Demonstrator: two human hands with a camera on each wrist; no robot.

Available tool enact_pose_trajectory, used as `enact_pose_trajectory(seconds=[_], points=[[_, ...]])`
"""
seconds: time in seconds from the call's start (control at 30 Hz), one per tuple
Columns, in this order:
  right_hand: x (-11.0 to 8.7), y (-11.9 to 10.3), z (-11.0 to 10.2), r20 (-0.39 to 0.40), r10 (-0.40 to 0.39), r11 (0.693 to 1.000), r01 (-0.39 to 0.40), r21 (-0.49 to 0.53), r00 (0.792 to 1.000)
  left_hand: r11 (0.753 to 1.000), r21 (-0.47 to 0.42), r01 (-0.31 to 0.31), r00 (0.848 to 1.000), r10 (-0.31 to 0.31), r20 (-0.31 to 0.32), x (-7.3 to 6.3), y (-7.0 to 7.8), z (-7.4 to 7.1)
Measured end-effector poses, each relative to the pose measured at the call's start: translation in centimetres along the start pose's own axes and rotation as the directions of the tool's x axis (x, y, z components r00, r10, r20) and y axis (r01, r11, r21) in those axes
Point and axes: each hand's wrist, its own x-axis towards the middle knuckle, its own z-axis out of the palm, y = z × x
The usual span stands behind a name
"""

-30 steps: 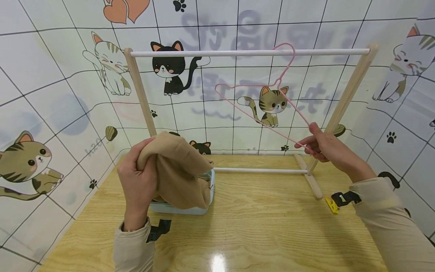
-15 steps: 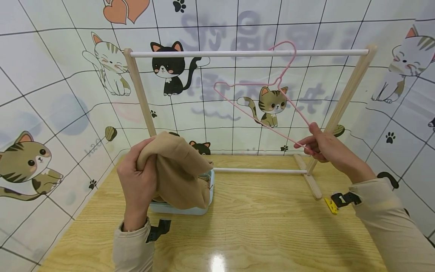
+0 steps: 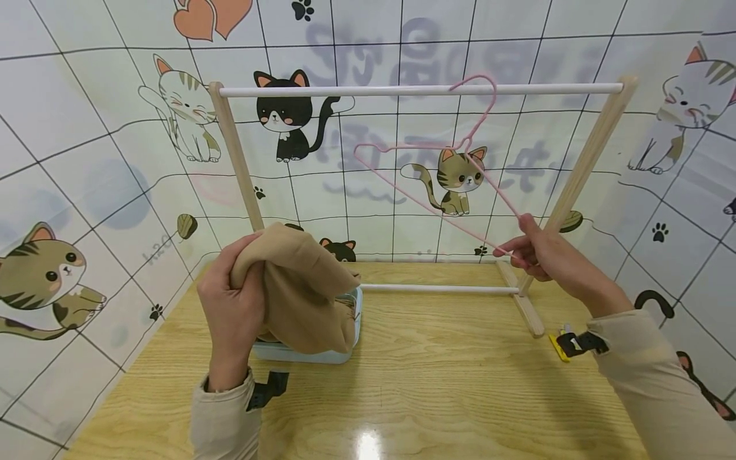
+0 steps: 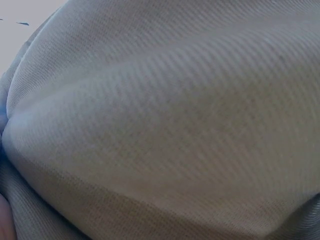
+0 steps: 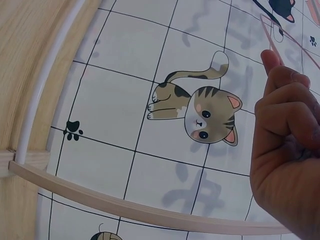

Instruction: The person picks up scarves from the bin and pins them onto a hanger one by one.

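Wall (image 3: pixel 368 217): patterned with grid lines and cartoon cats, backing the head view from 9 through 12 to 3 o'clock.
Table (image 3: pixel 437 370): wood-grained, spread toward 6 o'clock.
Rack (image 3: pixel 589 153): wooden posts at 10 and between 2 and 3 o'clock, joined by a white top bar (image 3: pixel 345 91) near 12.
Pink hanger (image 3: pixel 422 147): tilted, at 2 o'clock, hook overlapping the top bar in view; unable to tell about contact.
Tan cloth (image 3: pixel 299 300): bunched at 8 o'clock, filling nearly all the left wrist view.
Light blue basin (image 3: pixel 322 354): at 7 o'clock, partly hidden by the cloth.
Left grip: at 8 o'clock, left hand (image 3: pixel 232 306) with fingers curled round a cloth fold.
Right grip: at 3 o'clock, right hand (image 3: pixel 543 255) with thumb and fingers pinching the hanger's lower corner.
Yellow piece (image 3: pixel 558 349): at 4 o'clock, too small to identify.
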Motion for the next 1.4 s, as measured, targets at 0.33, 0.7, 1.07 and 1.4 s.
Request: enact_pose_trajectory(seconds=[0.33, 0.7, 1.07, 1.4], points=[[-0.6, 1.0, 1.4, 0.017, -0.027, 0.999, 0.027, 0.038, 0.999, 1.0, 0.005, 0.002, 1.0, -0.002, -0.001, 0.1, 0.1, -0.1], [-1.4, 1.5, 3.2, 0.018, -0.039, 0.996, 0.038, 0.079, 0.999, 1.0, -0.005, -0.003, 1.0, 0.003, -0.008, 0.1, 0.1, -0.1], [-2.2, 1.5, 5.4, 0.001, -0.032, 0.993, 0.032, 0.114, 0.999, 1.0, -0.009, -0.003, 1.0, 0.003, 0.006, 0.0, -0.1, -0.1], [-2.7, 0.9, 7.0, 0.012, -0.052, 0.986, 0.049, 0.159, 0.999, 1.0, -0.011, 0.001, 1.0, -0.001, 0.005, 0.1, 0.0, -0.2]])
